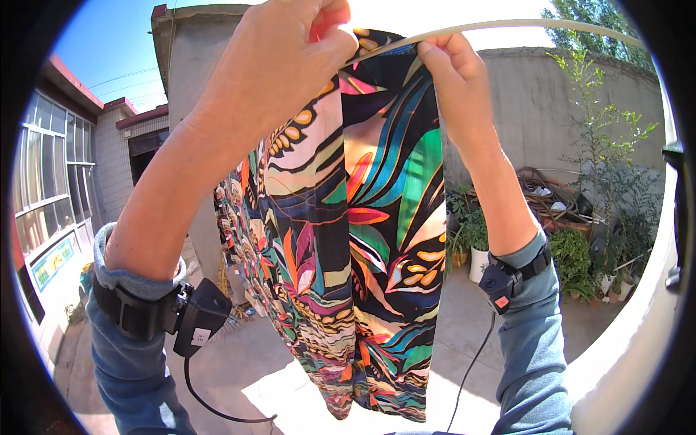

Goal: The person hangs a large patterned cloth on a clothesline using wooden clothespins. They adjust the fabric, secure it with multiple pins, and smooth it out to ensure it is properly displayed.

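Observation:
A long colourful leaf-print fabric garment [391, 217] hangs in folds from a pale line or rod [489, 24] that runs off to the upper right. My right hand [459, 81] pinches the garment's top edge just under the line, thumb and fingers closed on the cloth. Higher up and nearer the camera, my left hand [293, 49] is closed beside the same top edge, at the line; its fingertips are partly cut off by the frame and washed out by glare, so its hold on the cloth is unclear. The garment's lower end hangs above the paved ground.
Both forearms carry strapped black devices [204, 318] with cables hanging down. Behind stands a grey wall [533, 109], with potted plants [478, 263], a small tree [595, 125] and coiled hose [544, 196] at right. A windowed building [49, 163] is at left.

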Demonstrator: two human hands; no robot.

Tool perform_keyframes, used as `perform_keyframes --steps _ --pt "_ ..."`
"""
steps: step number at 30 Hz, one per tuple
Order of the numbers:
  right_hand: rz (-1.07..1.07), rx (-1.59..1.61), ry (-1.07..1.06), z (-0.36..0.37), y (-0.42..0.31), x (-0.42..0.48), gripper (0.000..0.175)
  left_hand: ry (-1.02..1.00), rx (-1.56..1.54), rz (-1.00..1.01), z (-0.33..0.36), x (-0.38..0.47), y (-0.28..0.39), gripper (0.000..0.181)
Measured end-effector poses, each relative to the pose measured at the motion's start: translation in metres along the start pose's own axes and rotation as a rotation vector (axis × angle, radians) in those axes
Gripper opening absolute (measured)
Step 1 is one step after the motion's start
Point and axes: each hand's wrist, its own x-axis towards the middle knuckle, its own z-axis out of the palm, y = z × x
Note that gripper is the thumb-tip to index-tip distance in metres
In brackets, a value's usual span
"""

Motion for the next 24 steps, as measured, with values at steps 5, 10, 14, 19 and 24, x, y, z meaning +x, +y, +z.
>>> perform_keyframes --steps 5,10,14,19,24 --pt "0.060 -0.005 0.017 -0.004 0.002 -0.018 0.014 -0.101 -0.255 -0.142 0.024 -0.026 -0.011 0.011" --pt "0.068 -0.026 0.005 -0.010 -0.004 -0.039 0.007 -0.068 -0.291 -0.120 0.056 -0.043 -0.001 0.009" --pt "0.212 0.039 -0.156 -0.013 -0.013 -0.058 0.010 0.099 -0.352 -0.159 0.095 -0.067 0.015 0.012" --pt "0.287 0.014 -0.275 -0.006 -0.023 -0.077 0.016 0.338 -0.480 -0.264 0.117 -0.081 0.021 0.013" --pt "0.386 0.005 -0.242 -0.013 -0.014 -0.075 0.028 0.437 -0.550 -0.214 0.124 -0.078 0.020 0.013"
